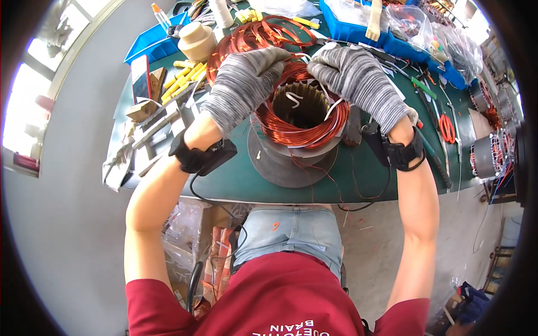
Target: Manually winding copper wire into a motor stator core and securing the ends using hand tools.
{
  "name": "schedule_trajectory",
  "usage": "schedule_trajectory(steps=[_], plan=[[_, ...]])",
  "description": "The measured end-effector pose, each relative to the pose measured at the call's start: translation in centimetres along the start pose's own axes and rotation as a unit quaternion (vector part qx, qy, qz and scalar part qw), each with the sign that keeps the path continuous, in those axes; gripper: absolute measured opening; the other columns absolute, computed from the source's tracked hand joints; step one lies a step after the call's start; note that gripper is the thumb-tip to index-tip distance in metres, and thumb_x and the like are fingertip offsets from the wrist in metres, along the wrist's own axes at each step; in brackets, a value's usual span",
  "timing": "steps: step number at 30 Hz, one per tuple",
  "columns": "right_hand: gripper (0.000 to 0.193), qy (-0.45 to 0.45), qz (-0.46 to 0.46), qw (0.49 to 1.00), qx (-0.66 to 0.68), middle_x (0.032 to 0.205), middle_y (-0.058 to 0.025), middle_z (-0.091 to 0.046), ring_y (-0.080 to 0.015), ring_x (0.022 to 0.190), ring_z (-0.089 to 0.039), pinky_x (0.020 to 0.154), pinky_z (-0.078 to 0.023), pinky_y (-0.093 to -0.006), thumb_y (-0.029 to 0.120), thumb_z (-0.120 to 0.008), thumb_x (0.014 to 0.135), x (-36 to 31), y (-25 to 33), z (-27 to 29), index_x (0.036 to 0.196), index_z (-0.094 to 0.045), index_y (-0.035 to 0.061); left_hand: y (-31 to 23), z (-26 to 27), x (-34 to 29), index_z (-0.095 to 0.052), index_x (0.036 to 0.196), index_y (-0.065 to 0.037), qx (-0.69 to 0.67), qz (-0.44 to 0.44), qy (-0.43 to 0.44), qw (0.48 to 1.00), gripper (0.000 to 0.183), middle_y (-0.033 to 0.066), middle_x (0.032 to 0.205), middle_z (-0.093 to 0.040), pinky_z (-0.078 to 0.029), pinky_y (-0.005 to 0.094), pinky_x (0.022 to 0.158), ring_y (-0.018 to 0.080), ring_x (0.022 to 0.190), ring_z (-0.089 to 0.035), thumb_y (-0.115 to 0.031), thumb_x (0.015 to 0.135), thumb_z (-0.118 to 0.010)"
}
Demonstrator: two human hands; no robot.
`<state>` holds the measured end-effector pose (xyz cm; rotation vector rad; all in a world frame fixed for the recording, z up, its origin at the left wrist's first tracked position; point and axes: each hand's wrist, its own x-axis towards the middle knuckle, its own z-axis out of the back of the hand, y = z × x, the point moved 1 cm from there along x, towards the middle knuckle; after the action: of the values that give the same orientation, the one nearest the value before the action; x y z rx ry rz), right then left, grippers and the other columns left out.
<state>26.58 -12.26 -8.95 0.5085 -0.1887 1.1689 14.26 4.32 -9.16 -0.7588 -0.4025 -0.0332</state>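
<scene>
A motor stator [305,137] with thick rings of copper wire stands on a grey round base [280,168] at the table's near edge. My left hand [244,84], in a grey striped knit glove, is closed at the stator's far left rim; its fingertips pinch something I cannot make out. My right hand [361,81], gloved alike, is closed at the far right rim, pinching a white cord [335,105] that trails over the windings. Another white piece of cord curls inside the slotted bore. A large bundle of loose copper wire [255,35] lies just beyond my hands.
On the green table [241,182], yellow tubes [182,81], a beige spool [196,41] and a blue tray [151,45] sit left. Blue bins [386,39] with a brush stand far right. Tools, including a green-handled one [423,88], lie right. More stators [487,154] stand beyond the right edge.
</scene>
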Motion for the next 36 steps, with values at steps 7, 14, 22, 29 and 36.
schedule_trajectory(steps=[7, 14, 22, 29, 36], plan=[[0.034, -0.058, -0.067, 0.990, -0.110, 0.074, -0.0132, -0.063, -0.0293, 0.075, -0.060, 0.071, -0.048, -0.0420, 0.039, -0.052, 0.083, -1.5, 1.6, -0.3, 0.083, -0.066, 0.0079, 1.7, -0.3, 2.2, -0.063, 0.104, -0.009, -0.001, -0.032, 0.070, 0.997, 0.022, 0.0046, 0.072, -0.061, -0.047, 0.0228, 0.062, 0.0088, 0.062, -0.055, -0.019, 0.088, -0.052], [0.027, -0.137, -0.117, 0.980, -0.083, 0.076, -0.0126, -0.063, -0.0284, 0.078, -0.060, 0.073, -0.045, -0.0452, 0.034, -0.053, 0.082, -2.9, 1.1, -1.6, 0.082, -0.064, 0.0095, 1.8, -0.4, 3.8, -0.062, 0.108, -0.009, -0.014, -0.097, 0.130, 0.987, 0.026, 0.0028, 0.075, -0.061, -0.044, 0.0211, 0.060, 0.0054, 0.061, -0.049, -0.023, 0.088, -0.052], [0.032, -0.109, -0.158, 0.980, -0.058, 0.079, -0.0162, -0.064, -0.0310, 0.074, -0.062, 0.069, -0.049, -0.0394, 0.037, -0.058, 0.081, -3.3, 2.5, -0.8, 0.089, -0.066, 0.0064, 0.2, 0.3, 2.0, -0.059, 0.108, -0.004, -0.001, -0.083, 0.133, 0.988, 0.025, 0.0060, 0.100, -0.061, -0.044, 0.0250, 0.084, 0.0123, 0.089, -0.057, -0.017, 0.089, -0.050], [0.029, -0.141, -0.138, 0.980, -0.039, 0.079, -0.0144, -0.064, -0.0305, 0.074, -0.061, 0.069, -0.049, -0.0395, 0.034, -0.060, 0.081, -3.2, 2.6, -1.5, 0.089, -0.066, 0.0068, -1.2, 0.7, 0.8, -0.058, 0.112, -0.004, 0.008, 0.043, 0.139, 0.989, 0.027, 0.0046, 0.089, -0.063, -0.046, 0.0248, 0.072, 0.0114, 0.077, -0.057, -0.014, 0.088, -0.051], [0.013, -0.127, -0.012, 0.972, -0.199, 0.077, -0.0087, -0.058, -0.0247, 0.072, -0.059, 0.060, -0.047, -0.0356, 0.011, -0.051, 0.072, -5.3, 1.9, -2.0, 0.082, -0.058, 0.0106, 8.1, -0.5, 2.5, -0.042, 0.125, 0.000, 0.119, -0.154, 0.180, 0.964, 0.036, 0.0126, 0.133, -0.041, -0.036, 0.0284, 0.099, 0.0194, 0.121, -0.040, -0.009, 0.091, -0.038]])
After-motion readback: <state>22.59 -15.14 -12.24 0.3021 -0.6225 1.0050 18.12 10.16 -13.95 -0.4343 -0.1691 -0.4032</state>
